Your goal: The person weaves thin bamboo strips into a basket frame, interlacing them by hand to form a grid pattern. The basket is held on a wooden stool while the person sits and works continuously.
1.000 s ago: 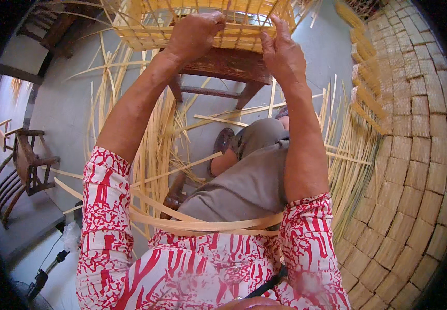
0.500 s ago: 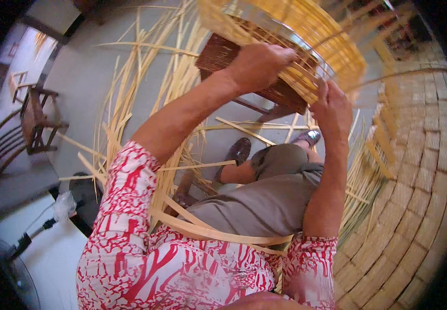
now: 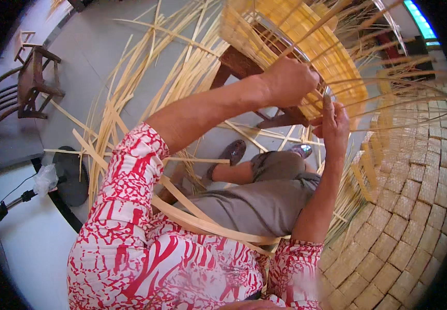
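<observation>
Basket point(image 3: 338, 53) over worktop point(image 3: 238, 61).
Left hand point(image 3: 289, 81) clasps edge, fingers closed; right hand point(image 3: 333, 123) apparently braces it, fingers' grip unclear.

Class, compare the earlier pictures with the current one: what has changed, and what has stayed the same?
The view has turned, so the basket now appears farther right and slanted. The left hand and right hand have come closer together at its near side. Nothing was visibly let go: both hands stay on the basket. The stool, chair and floor strips seem unmoved.
</observation>
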Tool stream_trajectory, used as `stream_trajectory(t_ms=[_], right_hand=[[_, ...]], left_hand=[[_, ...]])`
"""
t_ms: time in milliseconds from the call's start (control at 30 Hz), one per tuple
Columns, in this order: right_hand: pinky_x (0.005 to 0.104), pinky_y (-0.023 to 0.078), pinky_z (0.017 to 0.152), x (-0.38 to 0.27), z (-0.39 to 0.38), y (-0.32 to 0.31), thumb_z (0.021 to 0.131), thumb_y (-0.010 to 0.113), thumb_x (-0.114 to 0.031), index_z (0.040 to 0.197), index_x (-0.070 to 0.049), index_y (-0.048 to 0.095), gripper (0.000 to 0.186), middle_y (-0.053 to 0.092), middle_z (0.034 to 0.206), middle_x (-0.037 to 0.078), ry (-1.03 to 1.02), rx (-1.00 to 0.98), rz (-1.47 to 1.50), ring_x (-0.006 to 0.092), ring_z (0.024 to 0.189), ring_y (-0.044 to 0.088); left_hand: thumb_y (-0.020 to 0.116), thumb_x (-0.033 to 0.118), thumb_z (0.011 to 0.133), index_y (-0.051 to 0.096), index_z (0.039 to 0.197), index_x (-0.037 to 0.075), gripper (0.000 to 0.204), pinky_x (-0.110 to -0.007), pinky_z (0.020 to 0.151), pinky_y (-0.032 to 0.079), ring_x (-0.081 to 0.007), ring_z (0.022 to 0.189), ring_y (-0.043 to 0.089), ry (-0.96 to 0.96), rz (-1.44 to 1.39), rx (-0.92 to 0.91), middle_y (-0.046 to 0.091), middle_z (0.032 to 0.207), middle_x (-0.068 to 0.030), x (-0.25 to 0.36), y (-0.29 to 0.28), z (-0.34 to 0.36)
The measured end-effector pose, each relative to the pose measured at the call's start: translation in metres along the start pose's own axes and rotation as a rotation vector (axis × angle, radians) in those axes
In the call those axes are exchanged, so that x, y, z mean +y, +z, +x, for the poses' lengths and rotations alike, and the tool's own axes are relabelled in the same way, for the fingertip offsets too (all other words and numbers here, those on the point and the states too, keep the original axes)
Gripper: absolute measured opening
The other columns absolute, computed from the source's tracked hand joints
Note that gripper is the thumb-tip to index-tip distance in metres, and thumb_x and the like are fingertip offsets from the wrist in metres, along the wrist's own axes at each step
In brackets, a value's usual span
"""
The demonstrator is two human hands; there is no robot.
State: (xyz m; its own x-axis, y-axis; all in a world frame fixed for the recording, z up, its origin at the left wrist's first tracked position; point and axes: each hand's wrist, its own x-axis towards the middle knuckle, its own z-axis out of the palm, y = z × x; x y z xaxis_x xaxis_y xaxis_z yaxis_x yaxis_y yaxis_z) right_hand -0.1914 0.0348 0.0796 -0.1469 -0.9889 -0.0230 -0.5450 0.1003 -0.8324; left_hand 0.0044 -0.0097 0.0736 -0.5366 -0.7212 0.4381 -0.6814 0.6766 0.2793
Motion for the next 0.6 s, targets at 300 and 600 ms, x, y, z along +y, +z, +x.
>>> stream_trajectory(t_ms=[300,600], right_hand=[[0.024,0.04,0.039,0.013,0.013,-0.013,0.09,0.072,-0.045,0.085,-0.004,0.063,0.042,0.059,0.055,0.007,0.052,-0.107,0.167,0.0108,0.046,0.057],[0.0224,0.046,0.042,0.02,0.005,-0.013,0.087,0.073,-0.05,0.089,-0.007,0.064,0.044,0.064,0.059,0.007,0.038,-0.131,0.168,0.0095,0.047,0.059]], left_hand=[[0.067,0.014,0.089,0.066,0.119,0.011,0.03,-0.036,0.069,0.059,-0.0282,0.083,0.073,0.196,-0.13,0.467,0.073,0.096,-0.011,-0.008,-0.01,-0.037],[0.066,0.023,0.094,0.068,0.119,0.02,0.025,-0.039,0.062,0.056,-0.0306,0.073,0.07,0.016,-0.101,0.441,0.072,0.091,-0.0115,-0.038,-0.006,-0.052]])
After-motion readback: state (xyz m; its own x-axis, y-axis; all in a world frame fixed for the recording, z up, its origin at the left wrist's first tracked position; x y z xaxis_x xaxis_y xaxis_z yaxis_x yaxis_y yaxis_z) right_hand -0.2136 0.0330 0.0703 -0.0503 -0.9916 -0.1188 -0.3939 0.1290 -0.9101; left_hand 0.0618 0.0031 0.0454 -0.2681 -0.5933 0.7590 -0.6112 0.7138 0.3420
